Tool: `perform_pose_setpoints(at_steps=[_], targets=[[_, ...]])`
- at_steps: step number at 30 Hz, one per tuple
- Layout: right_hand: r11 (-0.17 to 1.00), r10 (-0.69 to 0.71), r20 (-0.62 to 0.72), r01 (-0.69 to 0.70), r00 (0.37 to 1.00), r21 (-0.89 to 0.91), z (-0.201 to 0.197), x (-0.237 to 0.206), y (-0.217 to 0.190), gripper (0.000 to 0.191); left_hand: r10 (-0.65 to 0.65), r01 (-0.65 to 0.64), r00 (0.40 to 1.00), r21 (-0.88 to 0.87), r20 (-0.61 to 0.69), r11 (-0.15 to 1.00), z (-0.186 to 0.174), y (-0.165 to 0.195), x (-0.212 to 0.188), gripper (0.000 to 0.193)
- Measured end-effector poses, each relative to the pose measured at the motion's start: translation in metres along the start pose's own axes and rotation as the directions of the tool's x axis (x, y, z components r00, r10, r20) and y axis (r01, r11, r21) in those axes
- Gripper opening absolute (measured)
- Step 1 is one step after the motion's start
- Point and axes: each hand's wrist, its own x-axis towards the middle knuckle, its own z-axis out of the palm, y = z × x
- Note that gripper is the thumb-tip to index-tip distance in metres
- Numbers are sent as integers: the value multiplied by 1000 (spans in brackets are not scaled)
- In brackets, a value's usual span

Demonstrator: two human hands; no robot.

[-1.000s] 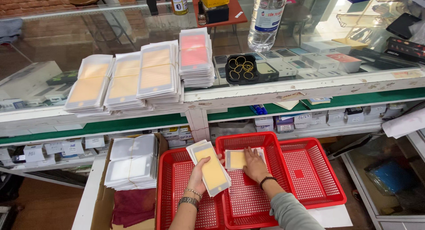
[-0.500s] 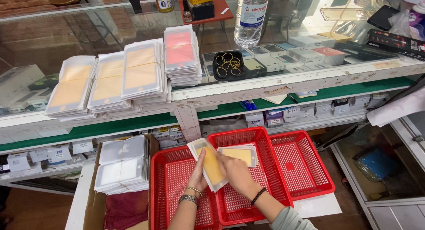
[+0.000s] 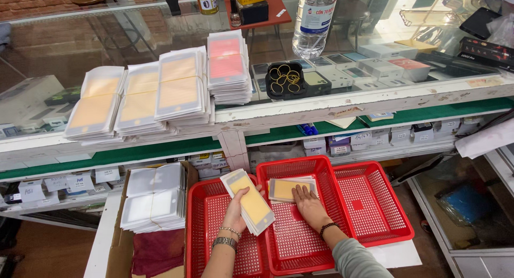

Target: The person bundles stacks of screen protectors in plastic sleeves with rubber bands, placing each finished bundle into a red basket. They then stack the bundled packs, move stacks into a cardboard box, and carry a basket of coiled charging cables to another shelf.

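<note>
Hands at the near edge of the view worked over three red mesh baskets. The left hand [image 3: 239,209], wearing a bracelet and a watch band, gripped a small stack of flat clear sleeves with yellow-orange inserts [image 3: 249,201], held tilted above the left red basket [image 3: 206,224]. The right hand [image 3: 308,200] lay flat and unclenched, fingers spread, pressing on a similar sleeve pile [image 3: 285,188] at the far end of the middle red basket [image 3: 300,240]; it grasped nothing. The right red basket [image 3: 375,208] held no sleeves.

Judged from this pose, the sorting would go best with the held stack kept squared in the grip, each sleeve laid edge to edge on the pile, and the flat palm steadying the pile so it did not slide on the mesh.

Just left of the baskets, a brown cardboard box [image 3: 120,251] carried a banded bundle of white sleeves [image 3: 155,197]. Beyond, small white labelled boxes [image 3: 80,181] filled the green-lined shelf of the counter. On the glass top stood fanned stacks of orange-backed sleeves [image 3: 139,98], a taller pink-backed stack [image 3: 229,66], a black tray of rubber bands [image 3: 285,80] and a clear plastic bottle with a white label [image 3: 315,21].
</note>
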Motion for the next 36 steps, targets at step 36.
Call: perform_pose_setpoints(at_steps=[36], targets=[[955,-49,355,148,934,-257,-12,-4,-16,64,51,-51,999,-50,-10,997,10,3,-21,62]])
